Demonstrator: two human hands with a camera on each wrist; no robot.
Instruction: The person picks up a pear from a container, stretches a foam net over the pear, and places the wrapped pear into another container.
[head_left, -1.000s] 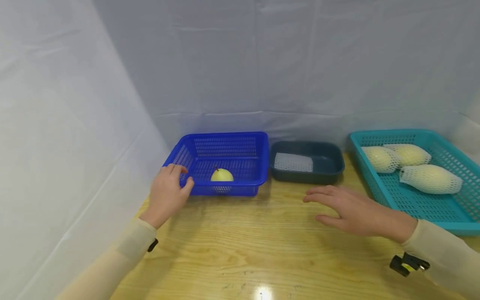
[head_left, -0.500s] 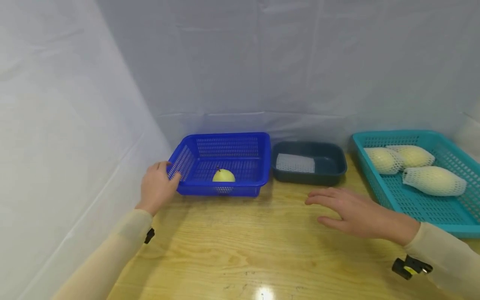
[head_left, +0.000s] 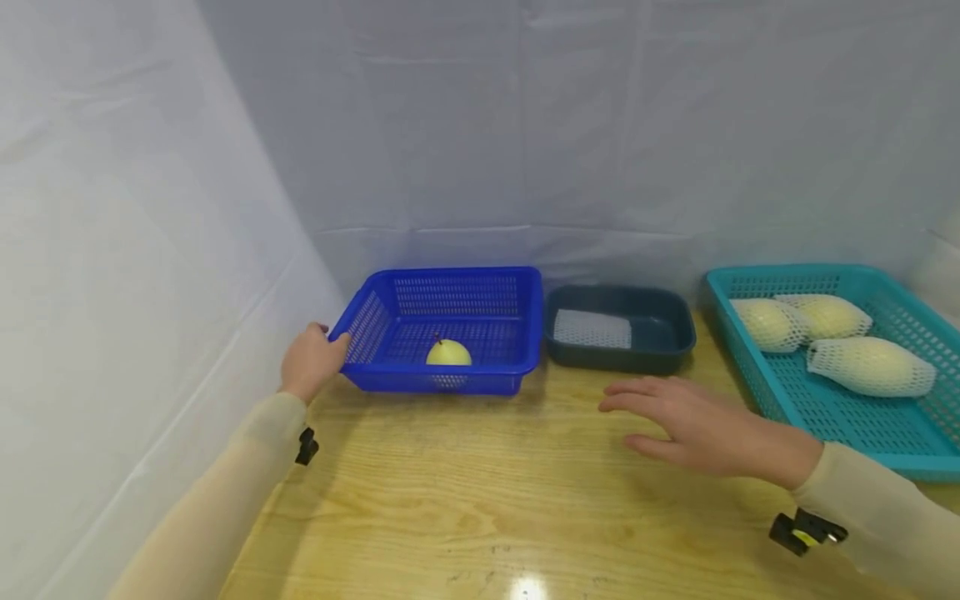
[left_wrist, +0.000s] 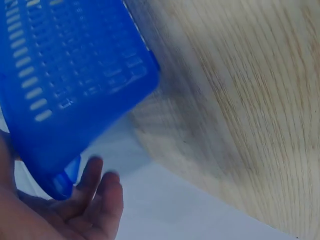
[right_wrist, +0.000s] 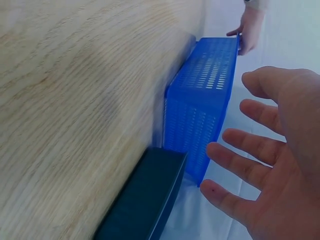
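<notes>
Head view: from my remote seat I am watching the left hand (head_left: 311, 362) gripping the blue basket (head_left: 456, 293) at its eight o'clock corner, probably for steadying; the pear (head_left: 450, 352) is resting inside, toward six o'clock. Toward four o'clock, the right hand (head_left: 693, 425) is hovering, fingers extended, holding nothing.

The left hand (head_left: 311, 362) no longer reaches loosely across the blue basket (head_left: 480, 383); drawn outward, it now grips the rim corner nearest it between thumb and fingers.
</notes>
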